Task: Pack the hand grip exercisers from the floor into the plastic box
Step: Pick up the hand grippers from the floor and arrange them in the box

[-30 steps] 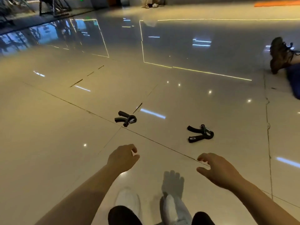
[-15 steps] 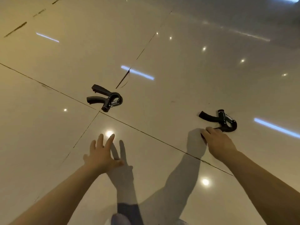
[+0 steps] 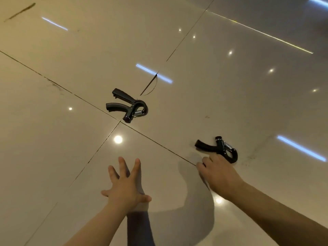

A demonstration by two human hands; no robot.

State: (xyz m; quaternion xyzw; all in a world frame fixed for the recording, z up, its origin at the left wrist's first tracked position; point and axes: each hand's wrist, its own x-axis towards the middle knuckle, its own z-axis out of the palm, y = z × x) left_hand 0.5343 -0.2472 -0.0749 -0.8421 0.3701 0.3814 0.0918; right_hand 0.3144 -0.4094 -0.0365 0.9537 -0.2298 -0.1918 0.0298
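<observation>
Glossy beige tiled floor (image 3: 230, 107) fills view. Dark grout lines (image 3: 85, 100) cross it diagonally, meeting at junction near centre. Short dark scuff mark (image 3: 19, 12) at top left. Thin curved crack or scratch (image 3: 150, 86) beside grout line above centre. Reflections of ceiling lights on tiles: round white spots (image 3: 118, 139), bluish strip reflections (image 3: 153, 73), one long thin yellowish line (image 3: 262, 32) at upper right. Soft grey shadows (image 3: 193, 197) on tile in lower middle.
</observation>
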